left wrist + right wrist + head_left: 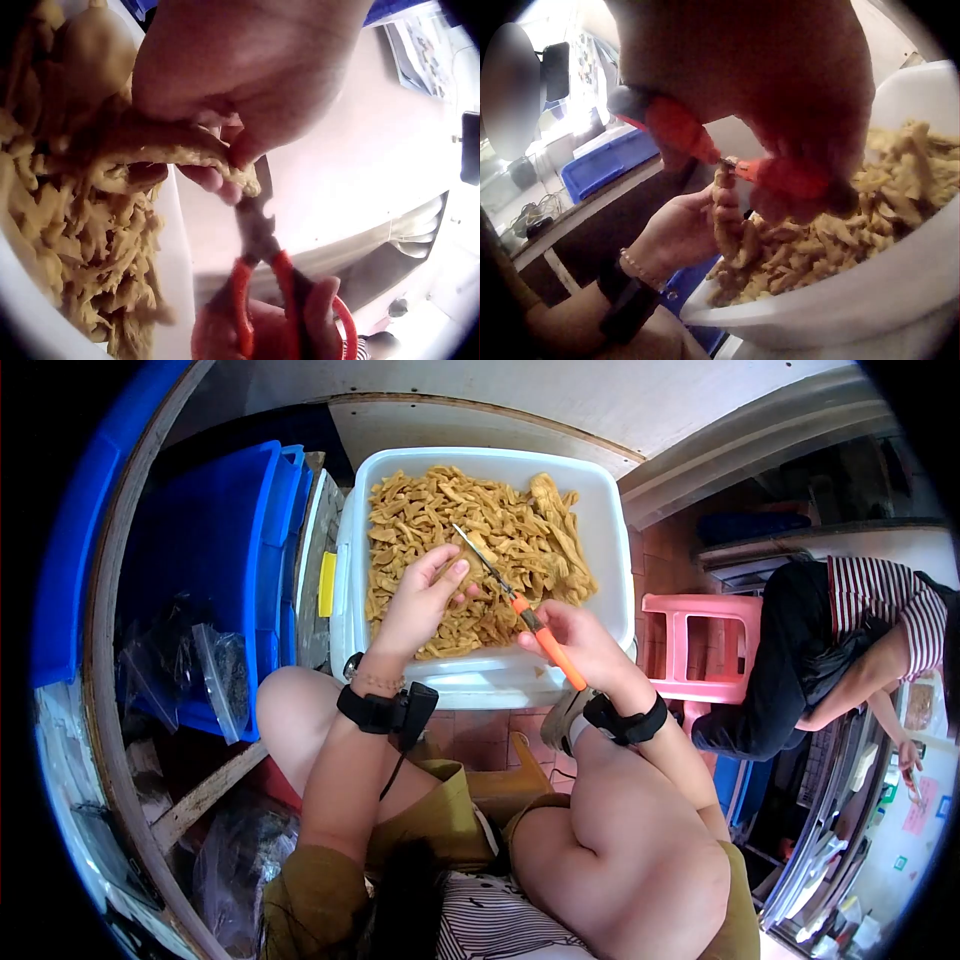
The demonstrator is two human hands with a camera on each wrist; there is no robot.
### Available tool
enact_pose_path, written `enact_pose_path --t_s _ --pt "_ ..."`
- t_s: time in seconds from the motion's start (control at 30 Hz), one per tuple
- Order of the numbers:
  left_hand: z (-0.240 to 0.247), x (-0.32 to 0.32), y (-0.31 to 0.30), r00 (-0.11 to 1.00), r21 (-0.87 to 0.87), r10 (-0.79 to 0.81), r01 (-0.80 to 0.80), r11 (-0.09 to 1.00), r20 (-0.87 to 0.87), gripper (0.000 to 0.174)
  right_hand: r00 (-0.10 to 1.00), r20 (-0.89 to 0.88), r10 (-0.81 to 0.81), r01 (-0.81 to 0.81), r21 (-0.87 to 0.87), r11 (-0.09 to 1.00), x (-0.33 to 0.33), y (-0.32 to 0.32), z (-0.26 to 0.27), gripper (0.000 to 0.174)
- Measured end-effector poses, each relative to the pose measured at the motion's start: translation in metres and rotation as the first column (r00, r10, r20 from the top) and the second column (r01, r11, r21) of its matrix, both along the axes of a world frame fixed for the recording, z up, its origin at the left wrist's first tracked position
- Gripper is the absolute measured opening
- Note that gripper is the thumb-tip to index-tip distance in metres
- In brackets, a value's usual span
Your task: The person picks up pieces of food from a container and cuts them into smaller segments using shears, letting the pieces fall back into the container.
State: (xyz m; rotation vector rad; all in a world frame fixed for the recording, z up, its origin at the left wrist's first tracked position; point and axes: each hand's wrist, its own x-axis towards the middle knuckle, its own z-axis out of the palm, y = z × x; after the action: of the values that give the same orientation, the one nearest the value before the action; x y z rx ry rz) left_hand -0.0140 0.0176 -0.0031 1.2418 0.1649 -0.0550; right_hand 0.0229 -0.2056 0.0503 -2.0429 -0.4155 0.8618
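A white tub (480, 457) holds a heap of tan, chewy-looking food strips (430, 505), short and curled. Over the heap, my left hand (415, 605) pinches one longer tan strip (165, 150) between thumb and fingers. My right hand (585, 645) grips a pair of scissors (540, 628) by the orange handles. In the left wrist view the scissor blades (255, 232) are right at the strip's end, partly behind it. The right wrist view shows the strip standing upright from the left fingers, its tip meeting the scissors. A larger folded piece (560, 530) lies at the heap's right side.
Stacked blue crates (200, 560) stand left of the tub, with clear plastic bags (220, 675) hanging by them. A pink stool (705, 645) is at the right, beside a seated person in a striped top (870, 595). A pale wall (500, 420) rises behind the tub.
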Motion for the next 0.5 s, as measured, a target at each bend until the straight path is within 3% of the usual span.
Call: enact_pose_path --t_s 0.23,0.3,0.4,0.47,0.5 --pt "0.004 0.000 0.001 0.999 -0.015 0.026 -0.026 1.000 -0.036 0.025 0.994 0.099 -0.044 0.047 -0.025 0.999 0.000 0.002 -0.003 0.037" --pt "0.004 0.000 0.001 0.998 -0.020 0.023 -0.025 1.000 -0.056 0.024 0.980 -0.020 -0.199 0.199 -0.005 0.980 0.002 0.005 0.003 0.039" --pt "0.001 0.002 0.002 0.999 -0.014 0.034 -0.035 0.999 -0.025 0.021 0.988 0.047 -0.148 0.150 -0.021 0.989 0.002 0.001 0.013 0.036" --pt "0.003 0.002 0.003 0.982 -0.082 0.176 -0.181 0.980 -0.068 0.020 0.991 0.070 -0.111 0.113 -0.037 0.993 0.002 -0.001 0.011 0.036" --pt "0.002 0.003 0.003 0.982 -0.083 0.174 -0.179 0.980 -0.068 0.020 0.993 0.093 -0.074 0.079 -0.054 0.995 0.002 -0.002 0.010 0.037"
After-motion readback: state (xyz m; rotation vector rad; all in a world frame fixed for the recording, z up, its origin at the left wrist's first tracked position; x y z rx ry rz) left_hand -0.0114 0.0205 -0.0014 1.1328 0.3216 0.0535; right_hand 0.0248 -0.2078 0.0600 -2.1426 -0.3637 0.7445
